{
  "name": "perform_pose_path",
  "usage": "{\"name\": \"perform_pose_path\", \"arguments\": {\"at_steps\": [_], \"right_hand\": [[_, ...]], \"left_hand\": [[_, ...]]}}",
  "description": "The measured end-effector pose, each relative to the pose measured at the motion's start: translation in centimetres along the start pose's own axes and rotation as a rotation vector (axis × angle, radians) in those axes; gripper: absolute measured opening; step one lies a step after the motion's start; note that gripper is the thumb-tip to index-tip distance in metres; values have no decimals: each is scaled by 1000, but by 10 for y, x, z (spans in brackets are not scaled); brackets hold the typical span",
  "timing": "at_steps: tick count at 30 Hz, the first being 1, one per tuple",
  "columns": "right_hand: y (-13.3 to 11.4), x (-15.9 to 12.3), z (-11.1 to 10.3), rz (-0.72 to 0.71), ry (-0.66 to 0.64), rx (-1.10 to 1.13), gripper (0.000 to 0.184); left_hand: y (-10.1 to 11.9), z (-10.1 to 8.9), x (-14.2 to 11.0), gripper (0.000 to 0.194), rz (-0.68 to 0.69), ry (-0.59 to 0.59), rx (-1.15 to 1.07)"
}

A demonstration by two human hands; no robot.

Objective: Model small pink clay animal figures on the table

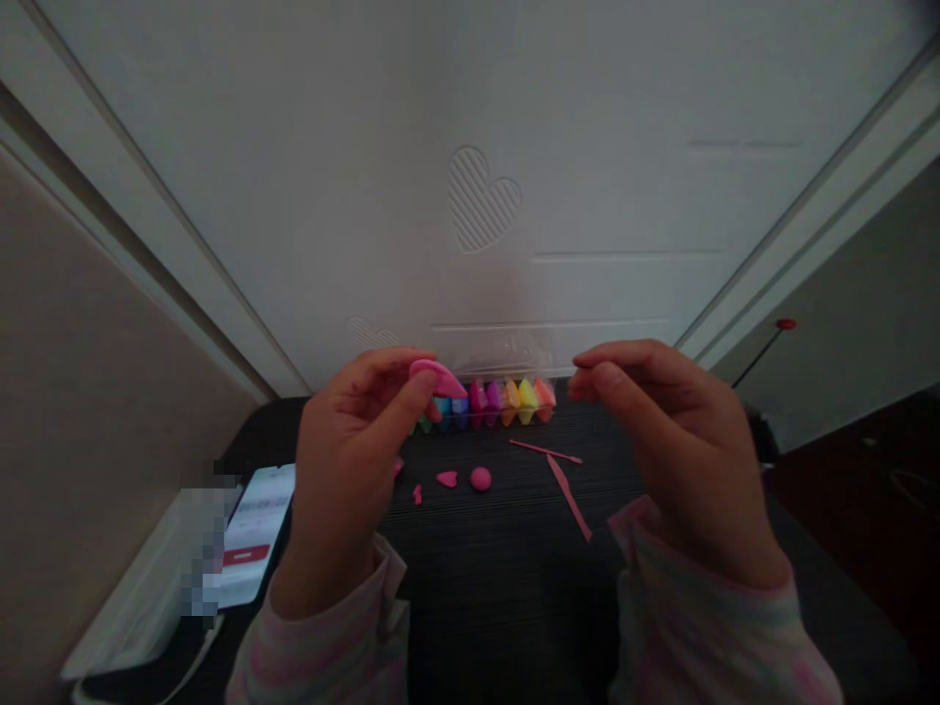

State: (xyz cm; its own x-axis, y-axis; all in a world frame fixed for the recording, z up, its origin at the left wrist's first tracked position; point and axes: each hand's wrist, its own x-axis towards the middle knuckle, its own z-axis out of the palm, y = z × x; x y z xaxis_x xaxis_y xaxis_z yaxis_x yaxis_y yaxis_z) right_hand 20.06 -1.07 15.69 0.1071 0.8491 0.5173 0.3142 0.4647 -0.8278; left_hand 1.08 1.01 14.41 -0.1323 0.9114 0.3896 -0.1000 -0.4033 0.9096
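My left hand (359,441) is raised over the table, thumb and fingers pinched on a flat, pointed piece of pink clay (441,378). Its tip points right, toward my right hand. My right hand (661,421) hovers level with it, thumb and fingertips pressed together; whether anything tiny sits between them I cannot make out. Below, on the dark table, lie a round pink clay ball (481,479), a small heart-like pink piece (447,479) and a little pink scrap (418,494). Another pink bit (398,467) is partly hidden behind my left hand.
A clear tray of colourful clay packs (506,401) stands at the back against a white panel with heart patterns (485,201). A thin pink stick tool (544,451) and a pink plastic knife (569,497) lie at centre right. A lit phone (254,539) is at the left.
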Motion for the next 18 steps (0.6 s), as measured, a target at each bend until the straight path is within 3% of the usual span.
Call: {"name": "perform_pose_path", "arguments": {"at_steps": [6,11,15,18], "right_hand": [[0,-2,8,35,-152,15,10],[-6,-4,16,-5,-330,-23,17],[-12,-7,17,12,-349,22,22],[-13,-8,18,12,-362,-1,14]], "left_hand": [[6,7,-4,17,-110,-119,127],[11,14,-9,28,-222,-221,84],[15,17,-15,29,-232,-229,5],[14,17,-21,28,-247,-209,-46]]}}
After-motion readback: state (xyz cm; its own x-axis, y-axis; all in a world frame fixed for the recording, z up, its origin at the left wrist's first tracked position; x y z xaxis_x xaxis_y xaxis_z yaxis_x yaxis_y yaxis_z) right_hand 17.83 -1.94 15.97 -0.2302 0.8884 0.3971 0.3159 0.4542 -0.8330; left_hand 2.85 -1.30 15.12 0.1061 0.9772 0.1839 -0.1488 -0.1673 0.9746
